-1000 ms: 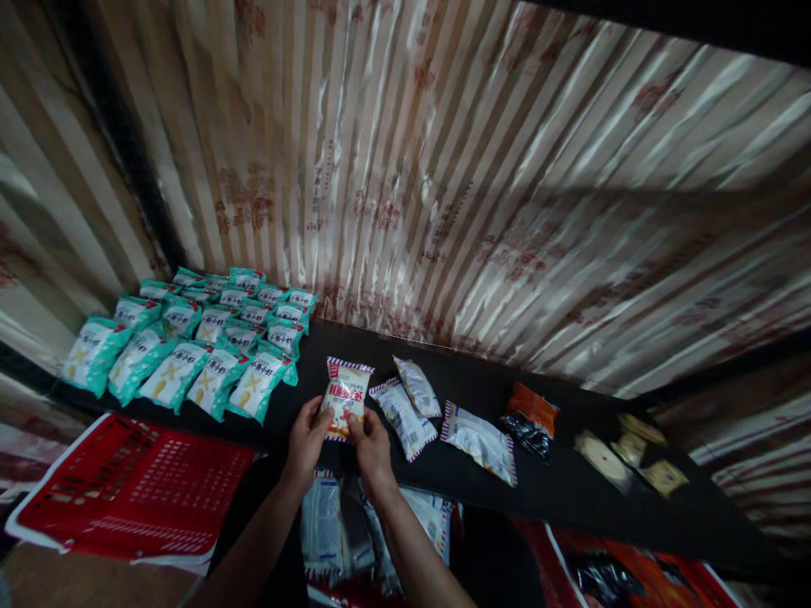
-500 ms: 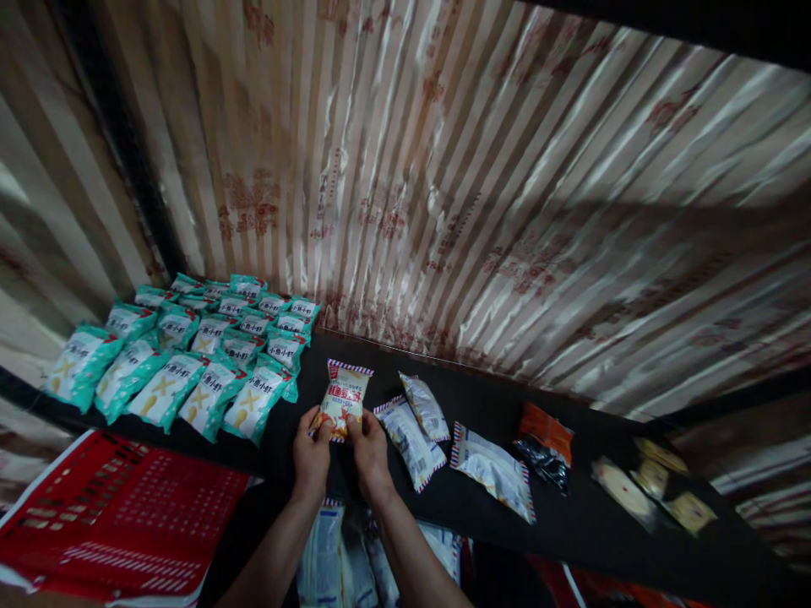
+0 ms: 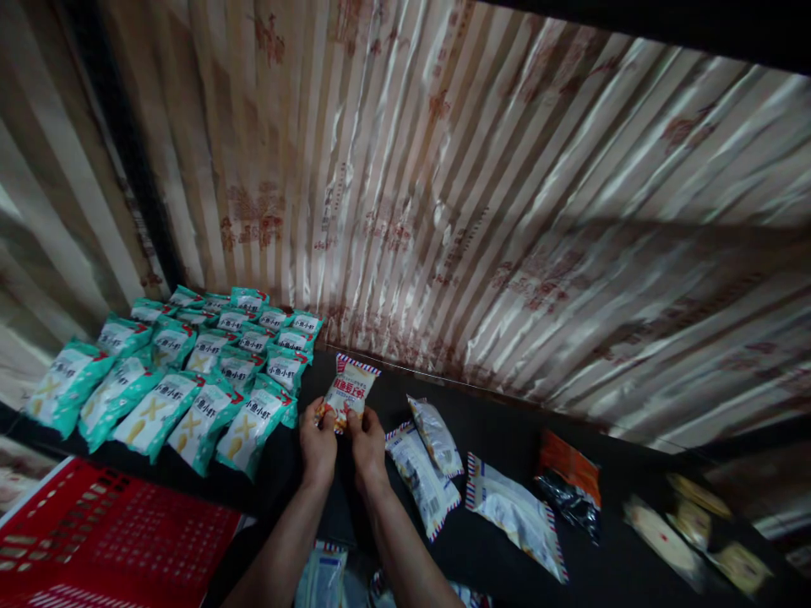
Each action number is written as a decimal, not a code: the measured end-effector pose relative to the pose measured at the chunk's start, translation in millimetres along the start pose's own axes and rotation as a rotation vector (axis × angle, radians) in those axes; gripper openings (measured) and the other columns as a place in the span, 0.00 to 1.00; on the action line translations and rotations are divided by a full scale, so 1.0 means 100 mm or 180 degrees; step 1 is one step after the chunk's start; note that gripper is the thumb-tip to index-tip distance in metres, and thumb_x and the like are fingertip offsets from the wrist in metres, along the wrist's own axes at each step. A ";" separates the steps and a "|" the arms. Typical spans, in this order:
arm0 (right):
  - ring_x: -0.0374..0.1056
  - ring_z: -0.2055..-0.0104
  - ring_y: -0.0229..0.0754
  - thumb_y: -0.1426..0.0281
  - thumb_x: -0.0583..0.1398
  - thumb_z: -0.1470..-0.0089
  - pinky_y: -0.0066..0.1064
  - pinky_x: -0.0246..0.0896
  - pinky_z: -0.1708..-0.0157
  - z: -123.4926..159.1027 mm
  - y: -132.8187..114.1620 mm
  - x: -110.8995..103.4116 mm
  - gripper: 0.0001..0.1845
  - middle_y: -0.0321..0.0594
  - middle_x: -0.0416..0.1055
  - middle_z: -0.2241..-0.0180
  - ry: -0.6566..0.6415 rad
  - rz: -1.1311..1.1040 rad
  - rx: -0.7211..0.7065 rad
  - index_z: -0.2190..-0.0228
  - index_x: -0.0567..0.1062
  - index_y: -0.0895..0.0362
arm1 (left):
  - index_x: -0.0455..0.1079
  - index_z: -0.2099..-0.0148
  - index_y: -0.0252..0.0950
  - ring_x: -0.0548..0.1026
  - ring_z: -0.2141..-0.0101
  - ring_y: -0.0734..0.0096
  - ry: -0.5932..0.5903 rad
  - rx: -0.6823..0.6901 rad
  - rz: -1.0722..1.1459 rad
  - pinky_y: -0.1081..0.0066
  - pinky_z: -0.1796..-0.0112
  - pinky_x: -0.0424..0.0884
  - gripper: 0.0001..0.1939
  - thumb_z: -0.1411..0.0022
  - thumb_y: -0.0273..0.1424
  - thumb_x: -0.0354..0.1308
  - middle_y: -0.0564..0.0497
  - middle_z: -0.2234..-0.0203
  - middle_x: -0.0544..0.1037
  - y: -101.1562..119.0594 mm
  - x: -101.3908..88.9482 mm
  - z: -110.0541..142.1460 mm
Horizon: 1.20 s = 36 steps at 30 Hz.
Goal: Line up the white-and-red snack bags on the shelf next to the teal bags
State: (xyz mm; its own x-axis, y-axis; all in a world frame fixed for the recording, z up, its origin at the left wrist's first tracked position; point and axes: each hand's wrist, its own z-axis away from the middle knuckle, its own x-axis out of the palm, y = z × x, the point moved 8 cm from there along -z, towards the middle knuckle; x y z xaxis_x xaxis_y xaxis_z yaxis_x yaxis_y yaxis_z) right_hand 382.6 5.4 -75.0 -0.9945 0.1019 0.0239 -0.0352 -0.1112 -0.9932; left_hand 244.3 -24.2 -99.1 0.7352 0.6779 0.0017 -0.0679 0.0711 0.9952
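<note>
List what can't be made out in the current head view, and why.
- Held packet, lower corners: head view, covered by left hand and right hand.
- Held packet's small print: head view, too small and blurred.
- Back teal packets, lower parts: head view, hidden by packets in front.
- Red basket, full extent: head view, cut off by left and bottom edges.
- Lower packets: head view, cut off by bottom edge.

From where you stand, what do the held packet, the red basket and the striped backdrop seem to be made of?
Held packet: probably thin plastic film, smooth-looking; it appears puffed, with striped ends.
Red basket: likely moulded plastic, fairly smooth, pierced by regular rows of holes.
Striped backdrop: perhaps plastic or coated fabric, shiny; its creases catch the light.
</note>
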 end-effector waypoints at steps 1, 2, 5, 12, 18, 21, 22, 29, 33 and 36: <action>0.71 0.61 0.46 0.60 0.60 0.57 0.33 0.64 0.61 -0.04 -0.02 0.03 0.20 0.44 0.75 0.63 0.0000 -0.0027 -0.0010 0.61 0.70 0.58 | 0.67 0.53 0.33 0.73 0.57 0.61 0.0025 0.0047 -0.0063 0.61 0.55 0.68 0.17 0.46 0.29 0.53 0.42 0.60 0.74 0.03 0.02 -0.06; 0.71 0.61 0.46 0.61 0.60 0.57 0.33 0.64 0.60 -0.08 -0.03 0.05 0.21 0.45 0.75 0.63 0.0002 -0.0044 -0.0016 0.61 0.70 0.58 | 0.68 0.54 0.33 0.72 0.57 0.60 0.0052 0.0104 -0.0128 0.61 0.54 0.68 0.16 0.46 0.29 0.53 0.43 0.60 0.74 0.05 0.04 -0.11; 0.71 0.61 0.46 0.62 0.60 0.59 0.33 0.64 0.61 -0.23 -0.04 0.09 0.21 0.44 0.75 0.63 0.0099 0.0007 -0.0029 0.62 0.71 0.58 | 0.68 0.54 0.34 0.71 0.55 0.59 0.0096 0.0311 -0.0329 0.59 0.53 0.67 0.16 0.46 0.28 0.52 0.42 0.59 0.73 0.15 0.10 -0.26; 0.71 0.66 0.45 0.63 0.59 0.58 0.33 0.64 0.65 -0.57 0.03 0.20 0.16 0.43 0.76 0.68 0.0131 0.0332 -0.0156 0.65 0.72 0.58 | 0.67 0.51 0.33 0.65 0.49 0.56 0.0214 0.0685 -0.0714 0.58 0.47 0.61 0.19 0.45 0.26 0.49 0.40 0.53 0.70 0.29 0.20 -0.39; 0.71 0.65 0.45 0.64 0.59 0.57 0.32 0.63 0.65 -0.79 0.06 0.31 0.15 0.42 0.76 0.68 0.0194 0.0557 -0.0345 0.65 0.74 0.57 | 0.64 0.46 0.32 0.57 0.42 0.56 0.0244 0.0788 -0.1065 0.58 0.43 0.54 0.23 0.44 0.25 0.47 0.39 0.43 0.62 0.28 0.26 -0.42; 0.71 0.66 0.45 0.63 0.59 0.57 0.32 0.63 0.66 -0.88 0.06 0.37 0.16 0.42 0.77 0.68 0.0126 0.0641 -0.0409 0.65 0.74 0.56 | 0.64 0.46 0.31 0.55 0.40 0.56 0.0209 0.0860 -0.1116 0.57 0.42 0.51 0.23 0.44 0.25 0.46 0.39 0.42 0.61 0.27 0.29 -0.44; 0.71 0.66 0.45 0.63 0.59 0.57 0.32 0.63 0.66 -0.90 0.05 0.39 0.16 0.42 0.77 0.68 0.0093 0.0673 -0.0436 0.65 0.75 0.55 | 0.64 0.45 0.30 0.54 0.40 0.57 0.0181 0.0875 -0.1088 0.57 0.41 0.50 0.23 0.44 0.25 0.46 0.39 0.42 0.61 0.26 0.31 -0.46; 0.71 0.67 0.44 0.63 0.59 0.57 0.31 0.62 0.67 -1.01 0.01 0.47 0.14 0.41 0.77 0.69 0.0113 0.0816 -0.0519 0.66 0.75 0.54 | 0.66 0.46 0.35 0.54 0.40 0.62 0.0013 0.0911 -0.0688 0.60 0.40 0.48 0.22 0.44 0.26 0.46 0.46 0.43 0.63 0.18 0.36 -0.52; 0.70 0.68 0.45 0.62 0.59 0.57 0.32 0.61 0.67 -1.06 -0.02 0.51 0.15 0.42 0.76 0.70 0.0140 0.0981 -0.0551 0.67 0.75 0.56 | 0.66 0.46 0.36 0.56 0.41 0.63 -0.0135 0.0830 -0.0506 0.60 0.40 0.49 0.22 0.42 0.29 0.45 0.47 0.44 0.65 0.15 0.38 -0.56; 0.70 0.69 0.46 0.62 0.58 0.56 0.33 0.60 0.67 -1.09 -0.03 0.53 0.16 0.44 0.75 0.70 0.0169 0.1140 -0.0532 0.66 0.75 0.57 | 0.64 0.45 0.32 0.57 0.41 0.63 -0.0278 0.0714 -0.0598 0.62 0.40 0.49 0.23 0.41 0.30 0.44 0.44 0.43 0.64 0.13 0.40 -0.60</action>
State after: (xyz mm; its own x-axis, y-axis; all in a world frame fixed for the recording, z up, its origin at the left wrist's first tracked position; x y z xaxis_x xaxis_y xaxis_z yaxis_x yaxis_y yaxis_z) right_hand 340.4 118.7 -83.6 -0.9343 0.1374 -0.3290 0.3338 0.0130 -0.9426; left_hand 232.6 47.4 -92.2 0.7767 0.6019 -0.1855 0.2181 0.0193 0.9757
